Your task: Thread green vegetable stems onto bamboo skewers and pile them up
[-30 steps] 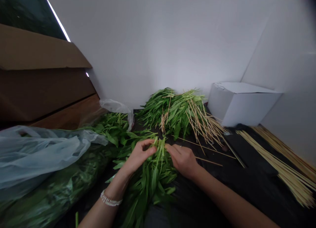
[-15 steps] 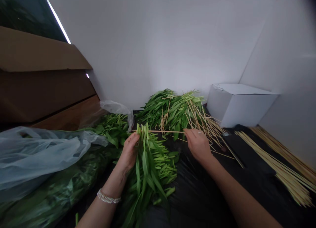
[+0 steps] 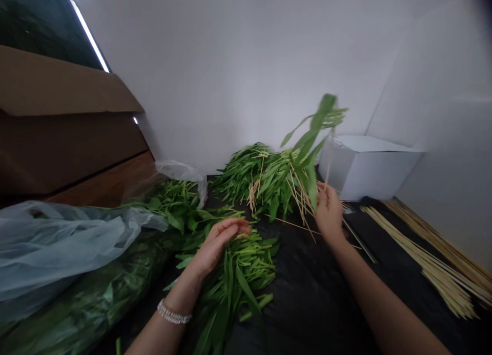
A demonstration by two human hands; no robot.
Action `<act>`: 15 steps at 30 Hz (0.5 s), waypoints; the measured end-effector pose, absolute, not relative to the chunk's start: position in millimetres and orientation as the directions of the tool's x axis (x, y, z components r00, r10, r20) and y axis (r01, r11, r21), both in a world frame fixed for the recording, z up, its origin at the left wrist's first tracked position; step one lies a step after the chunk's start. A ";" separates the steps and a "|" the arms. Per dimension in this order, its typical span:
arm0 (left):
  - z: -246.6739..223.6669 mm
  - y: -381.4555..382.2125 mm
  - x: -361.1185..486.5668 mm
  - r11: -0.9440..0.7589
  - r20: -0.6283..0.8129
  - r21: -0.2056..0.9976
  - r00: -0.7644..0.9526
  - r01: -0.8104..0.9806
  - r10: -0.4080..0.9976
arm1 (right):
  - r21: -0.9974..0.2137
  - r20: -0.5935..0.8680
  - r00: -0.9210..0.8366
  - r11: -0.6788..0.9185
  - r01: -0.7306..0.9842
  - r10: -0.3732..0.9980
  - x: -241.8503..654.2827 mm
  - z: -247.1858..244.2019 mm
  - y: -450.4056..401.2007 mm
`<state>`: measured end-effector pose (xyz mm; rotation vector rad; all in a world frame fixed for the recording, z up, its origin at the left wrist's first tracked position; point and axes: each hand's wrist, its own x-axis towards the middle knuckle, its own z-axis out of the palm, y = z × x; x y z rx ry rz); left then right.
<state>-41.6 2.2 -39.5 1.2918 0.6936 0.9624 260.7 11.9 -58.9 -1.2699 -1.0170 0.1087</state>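
My right hand (image 3: 329,211) pinches the lower end of a thin bamboo skewer (image 3: 329,162), which stands almost upright. At its top, several green stems with long leaves (image 3: 315,132) are threaded side by side, and the leaves droop to the left. My left hand (image 3: 225,240) hovers over or touches a pile of loose cut leafy stems (image 3: 251,260); its fingers are stretched out and hold nothing I can see. Further back lies a heap of leafy greens (image 3: 246,170) with skewers sticking out of it.
Long bamboo sticks (image 3: 442,273) lie at the right beside a dark flat object (image 3: 384,239). A white box (image 3: 376,165) stands against the wall. To the left are a clear plastic bag (image 3: 69,247), bagged greens (image 3: 107,288) and a cardboard box (image 3: 69,150).
My right hand has swung the skewer from level to upright and moved right, carrying the threaded stems up and away. My left hand has let go of those stems and lowered onto the pile.
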 end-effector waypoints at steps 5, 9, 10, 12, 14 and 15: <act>-40.2 3.1 -42.8 -0.014 0.078 0.990 0.462 -0.140 0.884 | -0.862 0.250 0.625 0.464 -0.205 0.740 282.3 -44.4 23.8; -41.6 3.5 -43.6 -0.023 0.071 0.994 0.476 -0.105 0.876 | -0.826 0.272 0.506 0.468 -0.313 0.819 289.1 -24.7 25.3; -41.9 3.3 -43.7 -0.032 0.073 0.995 0.480 -0.093 0.874 | -0.833 0.296 0.497 0.475 -0.284 0.816 288.9 -20.7 26.4; -42.4 2.9 -43.9 -0.051 0.080 0.996 0.482 -0.072 0.872 | -0.862 0.328 0.515 0.474 -0.180 0.792 288.6 -15.8 31.4; -42.4 2.6 -44.1 -0.067 0.086 0.996 0.486 -0.057 0.870 | -0.894 0.341 0.556 0.444 -0.057 0.758 290.7 -16.0 39.7; -42.3 2.4 -44.2 -0.071 0.087 0.996 0.488 -0.053 0.868 | -0.904 0.350 0.587 0.427 0.007 0.730 293.1 -17.9 44.5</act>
